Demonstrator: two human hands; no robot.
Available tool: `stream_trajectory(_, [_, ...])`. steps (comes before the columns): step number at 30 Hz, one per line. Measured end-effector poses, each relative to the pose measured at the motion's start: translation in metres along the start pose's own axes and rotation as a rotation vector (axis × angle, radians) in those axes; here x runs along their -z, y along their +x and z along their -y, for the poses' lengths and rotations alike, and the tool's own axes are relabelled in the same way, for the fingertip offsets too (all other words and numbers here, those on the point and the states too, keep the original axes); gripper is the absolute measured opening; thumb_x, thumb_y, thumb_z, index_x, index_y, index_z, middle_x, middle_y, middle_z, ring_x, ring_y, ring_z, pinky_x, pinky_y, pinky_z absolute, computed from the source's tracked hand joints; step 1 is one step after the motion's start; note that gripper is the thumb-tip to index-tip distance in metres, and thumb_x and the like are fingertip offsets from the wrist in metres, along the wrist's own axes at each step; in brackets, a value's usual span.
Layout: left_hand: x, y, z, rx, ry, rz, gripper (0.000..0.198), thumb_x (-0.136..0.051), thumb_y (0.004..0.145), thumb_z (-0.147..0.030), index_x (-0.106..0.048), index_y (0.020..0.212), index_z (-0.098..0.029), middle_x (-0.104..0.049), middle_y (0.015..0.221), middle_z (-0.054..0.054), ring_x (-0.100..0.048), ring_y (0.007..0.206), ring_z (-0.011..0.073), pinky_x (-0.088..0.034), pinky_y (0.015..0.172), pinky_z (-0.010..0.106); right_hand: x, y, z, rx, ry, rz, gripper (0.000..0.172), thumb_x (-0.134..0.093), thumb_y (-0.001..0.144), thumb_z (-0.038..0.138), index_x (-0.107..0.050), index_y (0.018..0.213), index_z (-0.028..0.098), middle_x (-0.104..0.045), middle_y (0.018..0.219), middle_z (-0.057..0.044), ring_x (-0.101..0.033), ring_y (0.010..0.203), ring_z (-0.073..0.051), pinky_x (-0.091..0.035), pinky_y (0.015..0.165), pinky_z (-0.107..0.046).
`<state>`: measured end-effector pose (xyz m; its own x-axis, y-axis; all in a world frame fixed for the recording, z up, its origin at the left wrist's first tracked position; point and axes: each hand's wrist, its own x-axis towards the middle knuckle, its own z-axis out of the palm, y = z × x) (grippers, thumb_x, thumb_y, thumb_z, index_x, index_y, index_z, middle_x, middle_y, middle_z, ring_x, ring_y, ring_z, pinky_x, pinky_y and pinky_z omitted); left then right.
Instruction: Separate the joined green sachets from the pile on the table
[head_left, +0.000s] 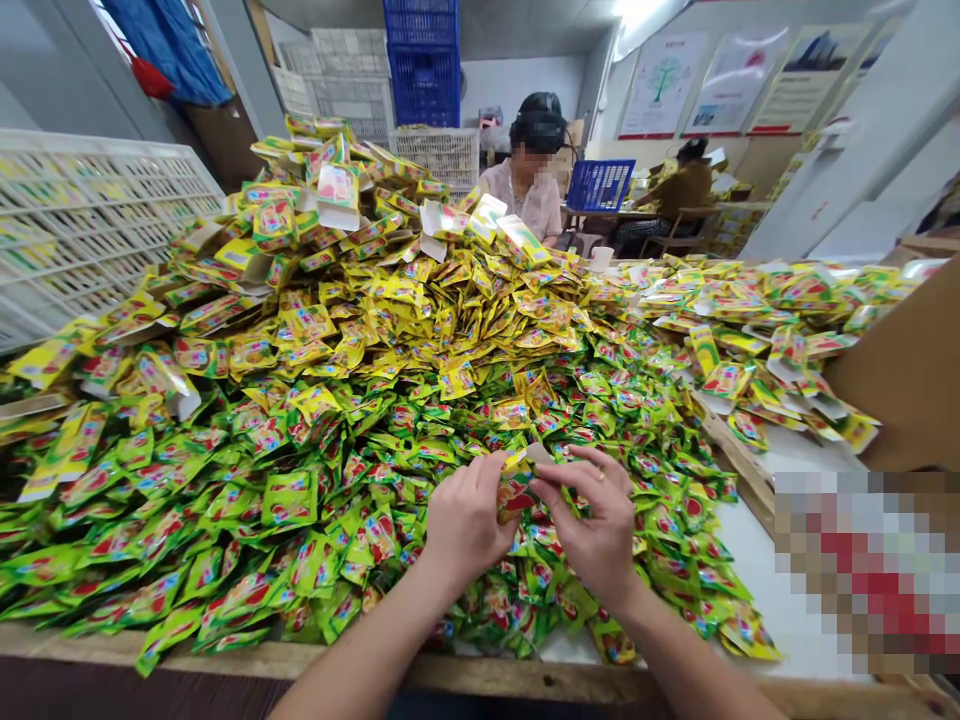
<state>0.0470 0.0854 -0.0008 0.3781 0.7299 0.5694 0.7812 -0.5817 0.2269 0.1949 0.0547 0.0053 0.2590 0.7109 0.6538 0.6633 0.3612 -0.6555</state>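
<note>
Near the table's front, my left hand (466, 515) is closed around a small yellow and red carton (516, 485). The carton's pale end flap (537, 455) stands up. My right hand (596, 520) is at the carton's right side, thumb and fingers pinched at the flap end. Whether a packet is inside the carton is hidden by my fingers. Under and around both hands lie heaped green packets (291, 497) with red pictures. Behind them rises a mound of yellow packets (405, 290), with small cartons (339, 185) scattered on top.
A white plastic crate (97, 165) stands at the left. A wooden strip (731, 465) divides the table, with more yellow cartons (795, 355) beyond it. A brown cardboard box (904, 370) is at the right. One person (529, 185) sits opposite; another (679, 195) is farther back.
</note>
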Motion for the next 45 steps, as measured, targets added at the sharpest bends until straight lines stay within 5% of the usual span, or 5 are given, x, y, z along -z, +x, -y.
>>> stream_trajectory(7, [-0.003, -0.001, 0.003, -0.033, -0.019, 0.099, 0.042, -0.058, 0.073, -0.033, -0.051, 0.111, -0.017, -0.067, 0.088, 0.007, -0.063, 0.074, 0.0231, -0.051, 0.061, 0.034, -0.002, 0.000, 0.001, -0.172, 0.112, 0.505, 0.028, -0.065, 0.074, 0.046, -0.067, 0.057, 0.024, -0.070, 0.071, -0.002, -0.061, 0.092, -0.029, -0.020, 0.103, -0.057])
stream_trajectory(26, [0.018, 0.012, 0.007, 0.497, -1.153, 0.236, 0.071, -0.057, 0.082, -0.046, -0.019, 0.137, -0.022, -0.057, 0.068, -0.005, -0.056, 0.047, 0.0104, -0.046, 0.046, 0.021, 0.031, 0.078, -0.028, -0.478, 0.379, 0.443, 0.049, -0.079, 0.054, 0.049, -0.065, 0.087, 0.017, -0.065, 0.060, -0.002, -0.065, 0.056, -0.020, -0.055, 0.057, -0.036])
stream_trajectory(30, [0.025, 0.017, 0.019, 0.535, -1.023, -0.054, 0.078, -0.060, 0.081, -0.039, -0.014, 0.141, -0.020, -0.060, 0.072, -0.004, -0.056, 0.051, 0.0101, -0.045, 0.051, 0.021, 0.095, 0.170, -0.054, -0.237, -0.230, -0.290, 0.039, -0.066, 0.072, 0.043, -0.060, 0.100, 0.016, -0.063, 0.107, -0.017, -0.062, 0.098, -0.032, -0.049, 0.083, -0.050])
stream_trajectory(33, [0.024, 0.019, 0.027, 0.525, -0.923, -0.183, 0.072, -0.055, 0.084, -0.035, -0.014, 0.140, -0.019, -0.060, 0.070, -0.004, -0.058, 0.055, 0.0120, -0.046, 0.053, 0.022, 0.114, 0.199, -0.063, -0.197, -0.390, -0.279, 0.039, -0.063, 0.075, 0.030, -0.054, 0.111, 0.015, -0.047, 0.132, -0.022, -0.039, 0.126, -0.039, -0.030, 0.101, -0.058])
stream_trajectory(45, [-0.008, 0.034, 0.046, 0.106, -0.110, -0.015, 0.035, -0.049, 0.084, -0.014, -0.055, 0.118, -0.020, -0.065, 0.108, 0.009, -0.058, 0.103, 0.0238, -0.045, 0.087, 0.042, -0.032, 0.119, -0.065, 0.027, -0.256, 0.496, 0.036, -0.056, 0.070, 0.002, -0.067, 0.098, 0.020, -0.060, 0.112, -0.010, -0.063, 0.094, -0.021, -0.046, 0.084, -0.033])
